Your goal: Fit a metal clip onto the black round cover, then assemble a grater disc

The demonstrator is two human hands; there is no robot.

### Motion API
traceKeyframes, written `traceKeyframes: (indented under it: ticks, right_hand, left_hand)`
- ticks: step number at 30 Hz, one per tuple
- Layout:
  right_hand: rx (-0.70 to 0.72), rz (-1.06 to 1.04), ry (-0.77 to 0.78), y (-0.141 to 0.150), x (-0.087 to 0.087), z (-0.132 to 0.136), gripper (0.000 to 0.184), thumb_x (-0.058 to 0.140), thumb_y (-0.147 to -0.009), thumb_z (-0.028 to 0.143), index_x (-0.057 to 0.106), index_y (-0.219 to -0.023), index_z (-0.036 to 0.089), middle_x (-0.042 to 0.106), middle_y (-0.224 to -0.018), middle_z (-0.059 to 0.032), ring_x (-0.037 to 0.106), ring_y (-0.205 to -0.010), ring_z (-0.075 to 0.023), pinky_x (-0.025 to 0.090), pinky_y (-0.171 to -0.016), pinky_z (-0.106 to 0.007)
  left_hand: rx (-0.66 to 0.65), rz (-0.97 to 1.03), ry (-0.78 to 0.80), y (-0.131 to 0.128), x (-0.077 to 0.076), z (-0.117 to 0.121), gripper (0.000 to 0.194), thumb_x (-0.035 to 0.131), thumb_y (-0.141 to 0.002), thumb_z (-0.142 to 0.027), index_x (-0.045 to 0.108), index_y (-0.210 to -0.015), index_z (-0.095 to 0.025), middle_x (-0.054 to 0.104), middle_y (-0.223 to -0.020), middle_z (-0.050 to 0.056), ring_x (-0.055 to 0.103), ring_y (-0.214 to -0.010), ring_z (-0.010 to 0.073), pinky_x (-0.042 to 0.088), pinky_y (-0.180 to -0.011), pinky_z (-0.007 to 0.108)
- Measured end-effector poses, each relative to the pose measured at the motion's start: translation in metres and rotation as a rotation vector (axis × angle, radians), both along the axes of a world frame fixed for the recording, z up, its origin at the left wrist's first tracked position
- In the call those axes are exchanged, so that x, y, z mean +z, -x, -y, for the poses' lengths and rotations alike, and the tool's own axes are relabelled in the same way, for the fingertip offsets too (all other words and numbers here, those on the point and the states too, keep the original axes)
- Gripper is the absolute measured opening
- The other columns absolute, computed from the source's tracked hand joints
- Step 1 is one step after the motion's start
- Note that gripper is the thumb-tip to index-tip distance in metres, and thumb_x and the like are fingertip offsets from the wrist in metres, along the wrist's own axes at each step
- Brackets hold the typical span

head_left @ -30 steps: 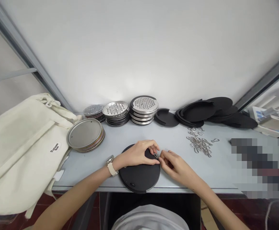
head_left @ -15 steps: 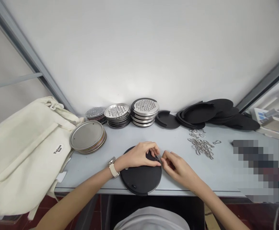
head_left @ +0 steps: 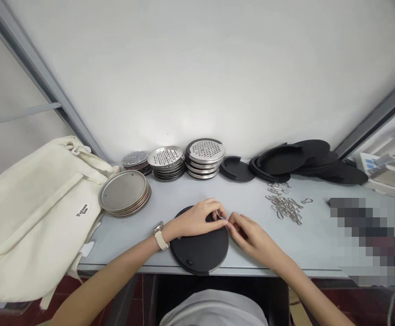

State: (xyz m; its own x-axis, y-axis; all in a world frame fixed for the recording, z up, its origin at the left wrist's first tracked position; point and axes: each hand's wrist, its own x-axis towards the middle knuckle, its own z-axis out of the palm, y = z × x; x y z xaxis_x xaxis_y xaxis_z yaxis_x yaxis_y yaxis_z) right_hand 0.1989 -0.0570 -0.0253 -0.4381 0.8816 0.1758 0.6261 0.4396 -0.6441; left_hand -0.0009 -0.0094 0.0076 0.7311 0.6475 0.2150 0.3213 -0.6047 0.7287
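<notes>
The left hand lies over a round black disc at the table's near edge; its grip is closed on a small silver metal clip, held over the disc's 1 o'clock rim. The right hand comes in from 3 o'clock, its grip pinched closed at the clip's outer end; whether it holds the clip too, I cannot tell.

From the disc, a loose heap of silver wire clips lies at 2 o'clock. A stack of perforated silver metal discs with black rims stands at 12, a stack of silver grater discs at 11, and a stack of plain grey metal plates at 10. Flat black round holders overlap between 1 and 2; a cream fabric bag slumps at 9.
</notes>
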Motion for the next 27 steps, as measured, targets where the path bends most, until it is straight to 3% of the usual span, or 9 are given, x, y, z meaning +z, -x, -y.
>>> traceKeyframes:
  ticks: [5, 15, 21, 27]
  right_hand:
    - [-0.011, -0.007, 0.013, 0.0012, 0.0016, -0.0004, 0.021, 0.035, -0.097, 0.031, 0.041, -0.078, 0.023, 0.049, -0.066, 0.0024, 0.046, -0.060, -0.0150, 0.037, -0.056, -0.025]
    - [-0.049, 0.011, -0.013, 0.0002, -0.0001, -0.0021, 0.028, 0.032, -0.098, 0.028, 0.038, -0.071, 0.022, 0.043, -0.062, 0.0032, 0.043, -0.060, -0.0148, 0.036, -0.058, -0.026]
    - [-0.057, -0.084, 0.052, 0.0007, 0.0025, 0.0009, 0.012, 0.034, -0.097, 0.031, 0.043, -0.096, 0.024, 0.041, -0.059, 0.0065, 0.039, -0.052, -0.0137, 0.035, -0.051, -0.024]
    - [-0.015, -0.025, 0.042, 0.0015, 0.0051, 0.0015, 0.013, 0.037, -0.096, 0.031, 0.046, -0.092, 0.023, 0.044, -0.058, 0.0051, 0.044, -0.055, -0.0149, 0.036, -0.051, -0.024]
  left_hand:
    - [-0.012, -0.008, -0.049, -0.0012, -0.0014, -0.0016, 0.008, 0.051, -0.089, -0.020, 0.057, -0.084, -0.016, 0.055, -0.083, 0.001, 0.052, -0.074, 0.0116, 0.042, -0.074, 0.024]
    - [0.001, -0.014, -0.024, -0.0002, 0.0021, -0.0007, 0.013, 0.049, -0.091, -0.022, 0.060, -0.089, -0.017, 0.057, -0.086, 0.003, 0.053, -0.077, 0.0127, 0.044, -0.078, 0.026]
    - [0.008, 0.001, 0.001, 0.0009, 0.0006, -0.0006, 0.013, 0.049, -0.091, -0.021, 0.061, -0.091, -0.018, 0.056, -0.090, 0.003, 0.053, -0.079, 0.0125, 0.043, -0.078, 0.026]
    - [0.031, 0.038, 0.001, 0.0001, 0.0007, 0.0005, 0.013, 0.049, -0.091, -0.021, 0.061, -0.088, -0.017, 0.055, -0.089, 0.003, 0.053, -0.077, 0.0122, 0.043, -0.075, 0.025]
